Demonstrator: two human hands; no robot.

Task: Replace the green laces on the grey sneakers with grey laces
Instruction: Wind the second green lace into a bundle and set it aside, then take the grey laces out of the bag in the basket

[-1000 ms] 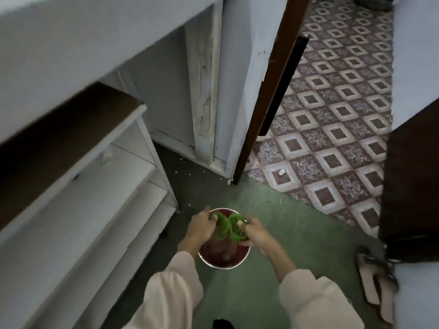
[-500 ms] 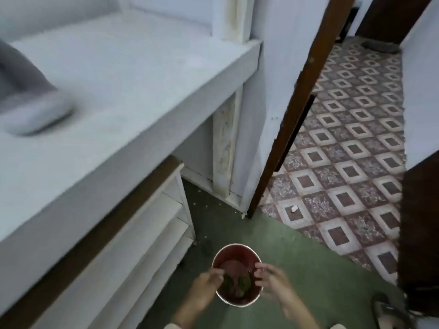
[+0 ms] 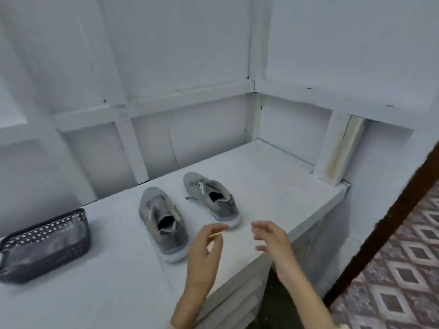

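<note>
Fingers (image 3: 215, 227), left hand (image 3: 202, 255) & right hand (image 3: 275, 243), spread, empty; hasty grab could knock rt sneaker (image 3: 211, 198) off shelf (image 3: 273, 172) edge.

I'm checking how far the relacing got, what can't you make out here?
Head view, nearer sneaker and farther sneaker: lacing too blurred to judge.
Head view, basket: contents hidden by its wall, left frame edge cuts it.
Head view, left hand and right hand: fingers motion-blurred.
</note>
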